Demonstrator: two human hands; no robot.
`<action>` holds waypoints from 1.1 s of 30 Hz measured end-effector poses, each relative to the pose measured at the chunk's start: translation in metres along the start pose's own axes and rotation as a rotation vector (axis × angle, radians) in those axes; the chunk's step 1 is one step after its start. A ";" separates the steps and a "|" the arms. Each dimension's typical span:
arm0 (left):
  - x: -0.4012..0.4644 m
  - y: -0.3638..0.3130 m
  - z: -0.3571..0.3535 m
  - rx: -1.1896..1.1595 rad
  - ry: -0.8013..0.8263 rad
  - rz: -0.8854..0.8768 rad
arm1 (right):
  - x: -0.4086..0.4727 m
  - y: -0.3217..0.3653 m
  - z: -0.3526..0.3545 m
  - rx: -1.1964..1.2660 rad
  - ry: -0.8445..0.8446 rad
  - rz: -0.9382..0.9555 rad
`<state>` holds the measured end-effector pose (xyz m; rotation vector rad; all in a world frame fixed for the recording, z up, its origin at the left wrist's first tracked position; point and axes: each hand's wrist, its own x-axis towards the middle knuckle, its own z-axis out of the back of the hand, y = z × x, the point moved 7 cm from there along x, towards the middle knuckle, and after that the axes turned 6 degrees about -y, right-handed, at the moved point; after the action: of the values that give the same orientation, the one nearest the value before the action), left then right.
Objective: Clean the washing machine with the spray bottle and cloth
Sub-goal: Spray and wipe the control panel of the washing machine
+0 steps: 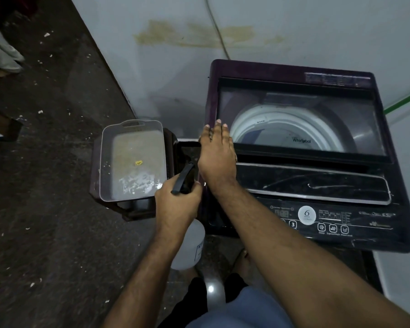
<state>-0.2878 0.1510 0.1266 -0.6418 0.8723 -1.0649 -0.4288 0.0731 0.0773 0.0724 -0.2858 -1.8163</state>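
A dark purple top-loading washing machine (317,183) stands against the wall with its glass lid closed and the white drum visible through it. My left hand (178,204) grips the black trigger head of a spray bottle (191,245); its whitish body hangs below my wrist beside the machine's left front corner. The nozzle points towards the machine's left side. My right hand (217,157) lies flat with straight fingers on the left edge of the machine's top. No cloth is plainly visible.
A clear plastic tray (133,129) with some residue sits on a dark stool (128,210) just left of the machine. The floor (45,185) is dark and littered with white specks. A cable (219,31) runs down the pale wall behind.
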 end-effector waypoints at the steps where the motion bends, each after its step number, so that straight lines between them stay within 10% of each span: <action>1: 0.002 0.000 0.001 0.001 -0.001 0.002 | 0.003 0.000 0.001 0.003 -0.007 0.001; 33: -0.081 0.062 0.015 0.014 0.112 0.026 | -0.137 0.009 -0.002 -0.042 0.026 0.267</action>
<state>-0.2638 0.2498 0.1087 -0.5621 0.9666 -1.0909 -0.3841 0.2017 0.0638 0.0266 -0.2276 -1.5540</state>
